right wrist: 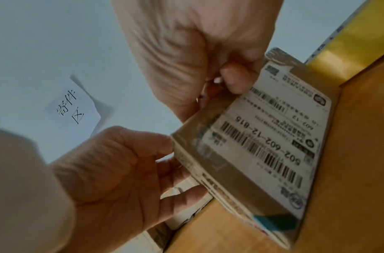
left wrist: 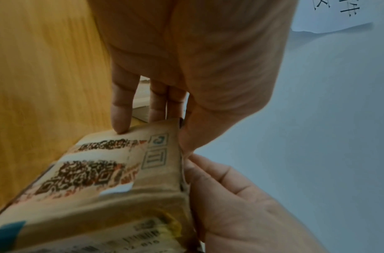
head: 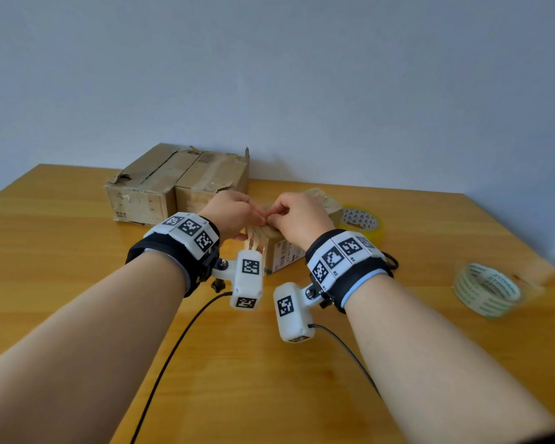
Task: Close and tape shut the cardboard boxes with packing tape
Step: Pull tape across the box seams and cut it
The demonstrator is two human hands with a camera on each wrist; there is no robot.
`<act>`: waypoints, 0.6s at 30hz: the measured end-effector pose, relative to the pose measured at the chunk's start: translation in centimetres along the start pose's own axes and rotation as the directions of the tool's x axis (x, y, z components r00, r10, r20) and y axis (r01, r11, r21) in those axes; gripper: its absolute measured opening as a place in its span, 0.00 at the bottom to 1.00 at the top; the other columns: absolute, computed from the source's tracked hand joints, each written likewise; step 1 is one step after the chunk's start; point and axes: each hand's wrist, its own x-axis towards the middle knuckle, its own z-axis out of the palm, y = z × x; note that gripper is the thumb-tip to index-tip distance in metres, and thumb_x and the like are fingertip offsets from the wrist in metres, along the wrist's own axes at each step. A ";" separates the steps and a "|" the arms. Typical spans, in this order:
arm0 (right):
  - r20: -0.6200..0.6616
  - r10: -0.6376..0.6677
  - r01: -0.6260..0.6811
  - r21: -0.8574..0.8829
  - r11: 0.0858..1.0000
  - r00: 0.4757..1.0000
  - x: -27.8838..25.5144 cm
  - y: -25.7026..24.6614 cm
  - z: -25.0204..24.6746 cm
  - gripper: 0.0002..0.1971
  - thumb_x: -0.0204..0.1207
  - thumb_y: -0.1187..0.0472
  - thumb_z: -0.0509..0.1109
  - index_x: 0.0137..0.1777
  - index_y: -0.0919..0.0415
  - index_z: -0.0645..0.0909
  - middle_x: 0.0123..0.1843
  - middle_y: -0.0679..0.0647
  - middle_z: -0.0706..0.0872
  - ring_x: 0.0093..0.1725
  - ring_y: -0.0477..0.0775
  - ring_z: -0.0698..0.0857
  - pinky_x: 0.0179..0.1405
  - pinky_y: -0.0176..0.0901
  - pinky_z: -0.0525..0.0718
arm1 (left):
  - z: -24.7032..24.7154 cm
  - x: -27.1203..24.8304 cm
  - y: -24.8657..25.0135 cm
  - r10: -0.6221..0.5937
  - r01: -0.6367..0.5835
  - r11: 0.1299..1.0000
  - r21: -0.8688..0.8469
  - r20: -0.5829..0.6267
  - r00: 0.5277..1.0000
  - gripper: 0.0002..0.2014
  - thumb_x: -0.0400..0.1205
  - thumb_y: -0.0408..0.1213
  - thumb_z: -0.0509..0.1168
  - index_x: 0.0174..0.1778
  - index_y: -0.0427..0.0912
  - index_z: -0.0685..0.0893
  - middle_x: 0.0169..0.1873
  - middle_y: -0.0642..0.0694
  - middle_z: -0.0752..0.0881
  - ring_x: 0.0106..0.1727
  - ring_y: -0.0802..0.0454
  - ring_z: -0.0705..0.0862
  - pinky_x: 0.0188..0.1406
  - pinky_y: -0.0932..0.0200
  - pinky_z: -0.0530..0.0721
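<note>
My right hand (head: 297, 216) pinches something at the top edge of the small cardboard box (head: 277, 251), thumb against forefinger; probably a tape end, but I cannot see it clearly. My left hand (head: 234, 213) holds the box, its fingers (left wrist: 120, 109) pressing on the side with the QR codes and the thumb on the top. The box stands on the wooden table (head: 77, 283). I judge this box is not sealed yet. 2 bigger boxes (head: 173, 184) wait behind, flaps not flat. 2 tape rolls (head: 361, 221) lie at my right.

Brown box (head: 271, 248), white barcode label (right wrist: 271, 140); yellow tape roll (head: 364, 224); honey-wood table (head: 77, 267)
</note>
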 end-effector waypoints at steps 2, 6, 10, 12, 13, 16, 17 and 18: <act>-0.017 0.008 -0.008 0.010 1.000 1.000 -0.1 0.2 0.4 0.04 0.85 0.52 0.70 0.48 0.43 0.84 0.49 0.43 0.88 0.50 0.48 0.87 0.52 0.52 0.89 | 0.0 0.1 -0.3 0.000 0.000 1.000 -0.015 -0.001 1.000 0.05 0.76 0.30 0.73 0.38 0.44 0.88 0.47 0.43 0.90 0.53 0.47 0.87 0.56 0.45 0.89; -0.098 0.018 -0.001 0.164 0.986 0.995 -0.5 0.7 0.3 0.03 0.84 0.54 0.72 0.50 0.48 0.87 0.48 0.42 0.89 0.49 0.44 0.86 0.51 0.46 0.88 | -0.2 -0.2 -0.8 0.006 -0.006 0.995 -0.097 0.004 1.000 0.02 0.77 0.31 0.74 0.44 0.41 0.90 0.47 0.43 0.91 0.51 0.50 0.88 0.58 0.47 0.89; -0.337 0.159 -0.012 0.400 0.917 0.928 -0.9 1.6 -1.4 0.04 0.84 0.59 0.72 0.49 0.50 0.88 0.48 0.41 0.89 0.48 0.39 0.85 0.47 0.36 0.83 | -0.1 -0.3 -1.2 0.064 -0.070 0.984 -0.164 -0.042 0.997 0.05 0.81 0.34 0.72 0.51 0.39 0.89 0.47 0.47 0.91 0.50 0.52 0.87 0.49 0.54 0.88; -0.389 0.191 -0.022 0.400 0.916 0.901 -0.9 2.3 -2.0 0.05 0.84 0.60 0.71 0.48 0.51 0.88 0.47 0.41 0.89 0.48 0.40 0.85 0.48 0.38 0.84 | 0.0 -0.1 -1.1 0.092 -0.102 0.981 -0.167 -0.066 0.994 0.03 0.82 0.33 0.71 0.49 0.43 0.88 0.46 0.48 0.90 0.50 0.53 0.87 0.46 0.57 0.84; -0.400 0.199 -0.032 0.387 0.921 0.895 -0.8 2.5 -2.3 0.06 0.84 0.61 0.71 0.49 0.51 0.88 0.47 0.42 0.89 0.47 0.40 0.85 0.48 0.38 0.84 | 0.1 0.0 -0.9 0.101 -0.112 0.980 -0.164 -0.076 0.992 0.03 0.82 0.33 0.70 0.49 0.44 0.88 0.46 0.49 0.90 0.49 0.54 0.87 0.46 0.58 0.83; -0.418 0.219 -0.054 0.371 0.927 0.882 -0.7 3.1 -2.8 0.06 0.85 0.61 0.70 0.49 0.51 0.88 0.47 0.42 0.88 0.46 0.39 0.84 0.44 0.36 0.83 | 0.1 0.3 -0.3 0.110 -0.124 0.980 -0.158 -0.094 0.989 0.03 0.83 0.33 0.69 0.48 0.45 0.87 0.46 0.49 0.89 0.48 0.54 0.86 0.45 0.58 0.82; -0.423 0.226 -0.059 0.371 0.927 0.878 -0.7 3.3 -2.8 0.07 0.85 0.61 0.70 0.49 0.50 0.87 0.47 0.42 0.88 0.46 0.39 0.84 0.44 0.37 0.83 | 0.1 0.3 -0.2 0.110 -0.124 0.980 -0.154 -0.095 0.989 0.03 0.83 0.33 0.69 0.48 0.46 0.87 0.46 0.49 0.89 0.49 0.53 0.86 0.46 0.57 0.83; -0.428 0.230 -0.063 0.370 0.927 0.874 -0.7 3.4 -2.9 0.07 0.85 0.61 0.70 0.48 0.50 0.87 0.47 0.41 0.88 0.45 0.39 0.84 0.45 0.38 0.84 | 0.0 0.4 -0.1 0.109 -0.122 0.982 -0.146 -0.095 0.989 0.04 0.83 0.32 0.69 0.47 0.45 0.87 0.46 0.48 0.89 0.49 0.52 0.86 0.49 0.54 0.85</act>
